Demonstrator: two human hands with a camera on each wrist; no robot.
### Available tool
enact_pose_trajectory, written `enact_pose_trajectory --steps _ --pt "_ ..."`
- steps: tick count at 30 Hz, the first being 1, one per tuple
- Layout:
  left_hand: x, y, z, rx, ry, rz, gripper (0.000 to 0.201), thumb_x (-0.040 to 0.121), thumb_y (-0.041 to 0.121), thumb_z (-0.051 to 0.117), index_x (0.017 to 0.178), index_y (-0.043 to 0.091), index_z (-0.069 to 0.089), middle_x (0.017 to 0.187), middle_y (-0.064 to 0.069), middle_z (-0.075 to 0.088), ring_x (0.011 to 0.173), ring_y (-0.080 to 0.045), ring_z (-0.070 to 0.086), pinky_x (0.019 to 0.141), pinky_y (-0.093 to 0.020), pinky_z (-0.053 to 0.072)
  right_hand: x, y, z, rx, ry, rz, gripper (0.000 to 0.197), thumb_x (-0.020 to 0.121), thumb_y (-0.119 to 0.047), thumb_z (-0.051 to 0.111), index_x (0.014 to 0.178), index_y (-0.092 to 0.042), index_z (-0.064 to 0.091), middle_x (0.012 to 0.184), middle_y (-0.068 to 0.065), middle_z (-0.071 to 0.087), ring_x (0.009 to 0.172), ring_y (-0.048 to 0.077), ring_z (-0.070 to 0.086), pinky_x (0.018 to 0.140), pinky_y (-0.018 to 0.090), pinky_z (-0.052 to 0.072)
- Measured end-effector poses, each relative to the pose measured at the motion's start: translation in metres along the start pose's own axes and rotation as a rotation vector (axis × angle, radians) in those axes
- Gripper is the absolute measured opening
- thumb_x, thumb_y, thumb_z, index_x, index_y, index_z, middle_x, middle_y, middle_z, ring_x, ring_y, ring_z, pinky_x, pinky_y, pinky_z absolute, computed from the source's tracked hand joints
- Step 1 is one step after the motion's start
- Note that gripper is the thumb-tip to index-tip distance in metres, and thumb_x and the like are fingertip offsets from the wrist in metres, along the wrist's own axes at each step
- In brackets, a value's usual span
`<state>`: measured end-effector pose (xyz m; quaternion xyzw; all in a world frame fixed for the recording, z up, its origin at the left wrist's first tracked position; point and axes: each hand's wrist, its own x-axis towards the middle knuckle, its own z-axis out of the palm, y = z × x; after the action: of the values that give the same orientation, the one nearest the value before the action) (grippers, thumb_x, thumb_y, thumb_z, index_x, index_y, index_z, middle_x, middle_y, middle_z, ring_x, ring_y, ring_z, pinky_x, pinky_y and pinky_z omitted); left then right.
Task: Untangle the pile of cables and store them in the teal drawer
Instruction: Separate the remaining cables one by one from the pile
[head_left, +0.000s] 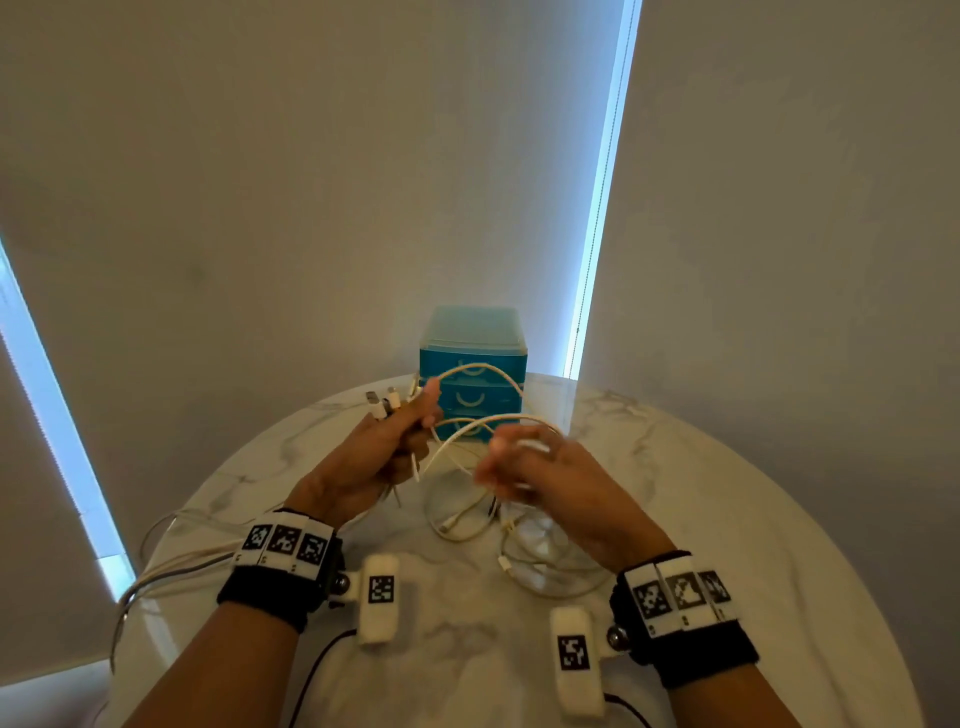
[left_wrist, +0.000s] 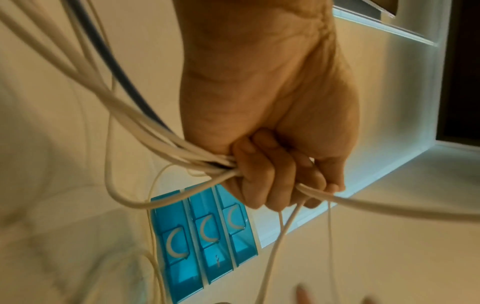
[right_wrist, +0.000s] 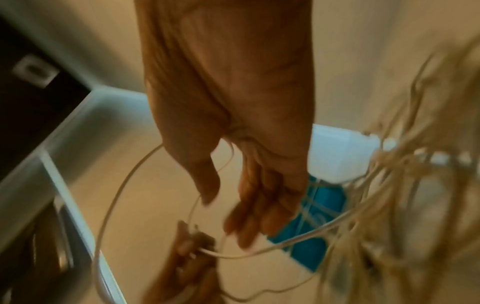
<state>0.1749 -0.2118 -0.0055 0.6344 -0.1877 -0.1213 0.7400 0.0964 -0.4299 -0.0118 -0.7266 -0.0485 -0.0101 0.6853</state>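
Note:
My left hand (head_left: 415, 431) is raised over the marble table (head_left: 727, 519) and grips a bundle of white cables (left_wrist: 161, 144) in a fist (left_wrist: 285, 189). Several connector ends (head_left: 382, 405) stick up out of it. My right hand (head_left: 511, 457) is blurred, its fingers (right_wrist: 254, 216) loosely extended, and a thin white cable loop (right_wrist: 116, 185) runs between thumb and fingers. More tangled cables (head_left: 483, 519) lie on the table below. The teal drawer unit (head_left: 472, 364) stands at the far edge, all three drawers (left_wrist: 202, 236) closed.
Cable lengths (head_left: 156, 561) trail from my left hand over the table's left edge. A plain wall and bright window strips (head_left: 597, 208) stand behind the drawer unit. The table's round rim curves close on both sides.

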Motion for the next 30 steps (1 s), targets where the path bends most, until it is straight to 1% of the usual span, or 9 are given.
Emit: enact_pose_trajectory --steps 2,4,8,12,14,20,24,27,30 --pt "0.001 0.002 -0.003 -0.115 0.021 0.0 0.044 0.101 0.059 0.055 0.071 0.027 0.05 0.06 0.008 0.02 0.05 -0.009 0.01 0.044 -0.024 0.008 0.0 0.011 0.0 -0.487 -0.028 0.13 0.048 0.095 -0.049 0.076 0.132 -0.021 0.063 0.114 -0.003 0.075 0.097 0.009 0.073 0.084 0.022 0.059" --pt "0.0 0.003 -0.006 -0.185 0.036 0.02 0.044 0.102 0.058 0.054 0.072 0.026 0.049 0.059 0.008 0.019 0.053 -0.013 0.007 0.047 -0.027 0.007 0.001 0.016 -0.002 -0.624 0.013 0.179 0.046 0.095 -0.05 0.075 0.132 -0.026 0.062 0.106 -0.013 0.07 0.086 0.0 0.066 0.066 0.014 0.05" --pt "0.002 0.002 -0.01 -0.363 -0.001 0.069 0.046 0.104 0.056 0.052 0.072 0.025 0.049 0.058 0.008 0.016 0.047 -0.011 0.009 0.044 -0.027 0.006 0.01 0.024 -0.017 -0.66 0.134 0.131 0.036 0.093 -0.04 0.08 0.124 -0.037 0.063 0.096 -0.012 0.073 0.088 0.006 0.071 0.082 0.031 0.059" --pt "0.003 0.001 -0.01 -0.438 -0.03 0.116 0.045 0.108 0.055 0.046 0.078 0.022 0.053 0.058 0.007 0.018 0.04 -0.005 0.017 0.042 -0.025 0.008 0.004 0.025 -0.013 -0.753 0.044 0.083 0.017 0.091 -0.027 0.08 0.103 -0.039 0.075 0.08 -0.014 0.07 0.075 -0.001 0.067 0.061 0.009 0.047" --pt "0.005 -0.001 -0.011 -0.436 -0.006 0.13 0.045 0.108 0.056 0.045 0.082 0.022 0.058 0.061 0.006 0.015 0.043 -0.007 0.012 0.043 -0.025 0.008 0.004 0.025 -0.013 -0.794 0.09 0.001 0.012 0.091 -0.025 0.079 0.092 -0.036 0.079 0.079 -0.014 0.07 0.074 -0.002 0.064 0.065 0.012 0.045" --pt "0.014 -0.004 -0.019 -0.438 0.181 0.15 0.034 0.106 0.052 0.055 0.089 0.025 0.066 0.06 0.009 0.019 0.041 -0.004 0.016 0.039 -0.021 0.012 -0.001 -0.003 -0.017 -0.378 0.615 -0.481 0.004 0.099 -0.036 0.074 0.103 -0.037 0.075 0.103 -0.015 0.069 0.088 0.002 0.066 0.07 0.012 0.052" --pt "0.016 -0.005 -0.02 -0.413 0.295 0.209 0.026 0.107 0.042 0.059 0.092 0.023 0.07 0.057 0.01 0.023 0.041 -0.004 0.018 0.039 -0.02 0.014 0.002 0.002 -0.024 -0.603 0.575 -0.287 0.016 0.095 -0.05 0.074 0.097 -0.034 0.074 0.113 -0.01 0.055 0.088 0.001 0.059 0.079 0.017 0.048" --pt "0.017 -0.002 -0.029 -0.458 0.349 0.271 0.022 0.107 0.039 0.06 0.099 0.023 0.073 0.057 0.011 0.025 0.047 -0.007 0.012 0.044 -0.022 0.01 0.003 0.01 -0.028 -0.727 0.451 -0.175 0.05 0.095 -0.069 0.062 0.071 -0.026 0.069 0.086 -0.01 0.062 0.074 0.003 0.06 0.068 0.02 0.042" --pt "0.019 -0.005 -0.032 -0.397 0.414 0.243 0.023 0.104 0.035 0.066 0.115 0.018 0.077 0.058 0.009 0.029 0.044 -0.004 0.018 0.04 -0.02 0.014 0.001 0.005 -0.024 -0.672 0.481 -0.207 0.064 0.103 -0.062 0.056 0.053 -0.022 0.049 0.05 -0.006 0.05 0.051 0.005 0.047 0.057 0.025 0.037"
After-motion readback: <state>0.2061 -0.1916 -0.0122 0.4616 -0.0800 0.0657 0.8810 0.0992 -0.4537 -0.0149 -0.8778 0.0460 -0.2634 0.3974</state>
